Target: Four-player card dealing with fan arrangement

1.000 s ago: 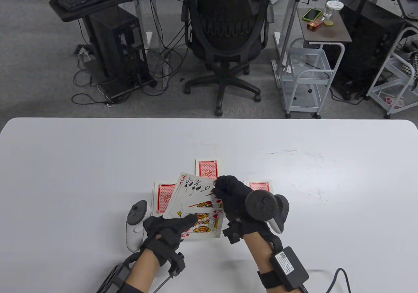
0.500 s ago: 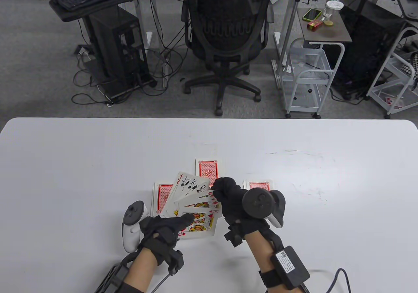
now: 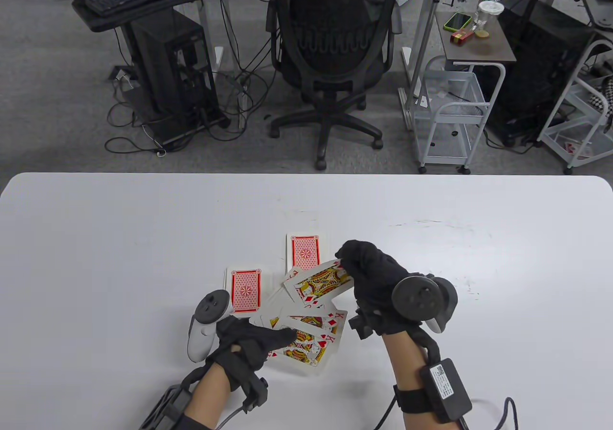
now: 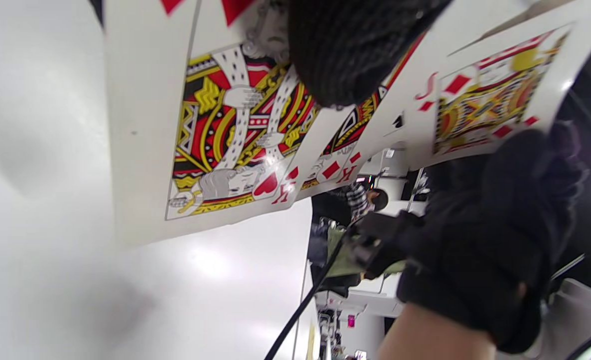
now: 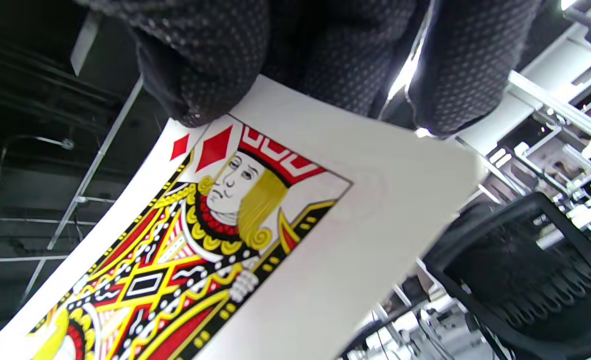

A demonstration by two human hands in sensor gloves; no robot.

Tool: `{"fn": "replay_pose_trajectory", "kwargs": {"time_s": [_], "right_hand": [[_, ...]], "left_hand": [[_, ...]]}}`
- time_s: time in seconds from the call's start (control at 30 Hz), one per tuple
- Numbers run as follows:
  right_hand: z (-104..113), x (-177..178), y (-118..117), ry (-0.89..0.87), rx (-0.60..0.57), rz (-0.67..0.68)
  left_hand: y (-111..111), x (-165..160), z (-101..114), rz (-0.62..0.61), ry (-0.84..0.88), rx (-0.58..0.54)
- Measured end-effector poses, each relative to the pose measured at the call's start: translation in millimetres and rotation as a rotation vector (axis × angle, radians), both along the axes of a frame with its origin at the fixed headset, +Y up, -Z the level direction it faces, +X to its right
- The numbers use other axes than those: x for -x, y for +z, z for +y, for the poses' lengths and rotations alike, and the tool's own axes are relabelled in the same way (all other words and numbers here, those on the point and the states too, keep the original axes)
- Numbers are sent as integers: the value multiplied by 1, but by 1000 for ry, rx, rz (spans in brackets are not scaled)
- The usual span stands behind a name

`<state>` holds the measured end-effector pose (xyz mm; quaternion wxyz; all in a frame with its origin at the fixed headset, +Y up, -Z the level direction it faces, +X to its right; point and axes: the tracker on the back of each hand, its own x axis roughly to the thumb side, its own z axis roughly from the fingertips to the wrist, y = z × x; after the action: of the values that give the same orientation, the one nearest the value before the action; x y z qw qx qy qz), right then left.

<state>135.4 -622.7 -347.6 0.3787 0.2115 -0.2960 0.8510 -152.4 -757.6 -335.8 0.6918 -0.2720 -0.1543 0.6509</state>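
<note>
My left hand (image 3: 275, 340) holds a fan of face-up court cards (image 3: 313, 346) low over the white table (image 3: 96, 257), its thumb (image 4: 345, 55) pressing on top of them; a king of hearts (image 4: 225, 135) lies in front. My right hand (image 3: 348, 266) pinches a single jack of diamonds (image 3: 318, 284) by its far end, just above and to the right of the fan. In the right wrist view the jack of diamonds (image 5: 215, 240) hangs face-up under the fingertips (image 5: 200, 65). Two face-down red-backed cards (image 3: 245, 291) (image 3: 304, 250) lie on the table.
Beyond the table's far edge stand a black office chair (image 3: 335, 56), a white wire cart (image 3: 450, 114) and a desk with a computer tower (image 3: 167, 66). The right hand covers the spot to the right of the fan.
The right hand has drawn the jack of diamonds out of the fan and moved up and to the right. The fan has dropped lower and tilted, and the left hand has shifted slightly right.
</note>
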Motion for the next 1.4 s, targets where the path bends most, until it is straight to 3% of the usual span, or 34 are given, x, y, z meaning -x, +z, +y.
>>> {"fn": "replay_pose_trajectory", "kwargs": {"time_s": [0.37, 0.47, 0.67, 1.03, 1.17, 1.23, 1.4], "right_hand": [[18, -8, 15, -36, -176, -91], [17, -1, 13, 77, -142, -73], [0, 27, 1, 139, 102, 132], [-24, 50, -6, 103, 219, 247], [-24, 36, -9, -63, 284, 168], [-24, 36, -9, 79, 356, 131], [-27, 50, -3, 150, 264, 43]], "left_hand": [[1, -7, -5, -74, -72, 21], [0, -6, -4, -65, -54, 27], [0, -1, -3, -37, -17, 29], [-2, 3, -5, -14, 37, 34], [-2, 6, -1, 35, 106, 32], [-1, 8, 0, 54, 94, 21], [1, 6, 0, 85, 69, 14]]}}
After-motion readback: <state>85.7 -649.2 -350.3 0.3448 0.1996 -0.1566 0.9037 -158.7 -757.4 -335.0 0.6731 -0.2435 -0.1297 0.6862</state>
